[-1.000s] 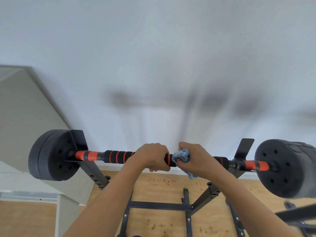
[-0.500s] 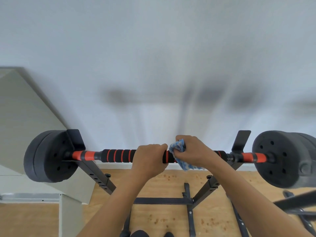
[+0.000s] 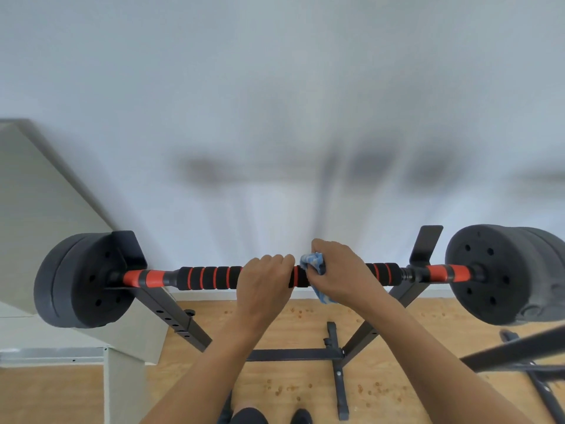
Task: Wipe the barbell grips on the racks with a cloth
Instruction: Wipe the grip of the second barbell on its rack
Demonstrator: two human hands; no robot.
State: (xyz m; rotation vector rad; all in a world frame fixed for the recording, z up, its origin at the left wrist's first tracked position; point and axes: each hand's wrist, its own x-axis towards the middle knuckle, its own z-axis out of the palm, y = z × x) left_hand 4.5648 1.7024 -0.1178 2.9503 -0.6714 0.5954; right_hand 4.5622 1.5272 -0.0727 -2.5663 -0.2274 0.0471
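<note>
Against the pale wall, on the black rack (image 3: pixel 171 313), the barbell (image 3: pixel 143 278) lies level across both cradles, with dark weight plates (image 3: pixel 82 280) at its ends. Its black foam grip (image 3: pixel 211 277), ringed in orange, runs along the middle of the bar, and that is where we are working.

Our left hand (image 3: pixel 266 280) wraps over the foam just left of centre, fingers curled round it to steady the bar. Our right hand (image 3: pixel 342 273) sits just beside it, touching or nearly so, and clutches the blue cloth (image 3: pixel 313 261) bunched against the foam. A tail of cloth hangs below the bar.

We judge the wipe to be mid-stroke near the centre. To do it well, we should fold the cloth fully round the foam, so that the underside is cleaned as well as the top. Then we draw it outward toward the right cradle in one firm pass, twisting the wrist a little to work into the grooves between the rings. The left hand should press down, not pull (a loaded bar can roll in open cradles). We would then swap sides, since the patch under the left palm and the ringed stretch to its left look unwiped to us.
</note>
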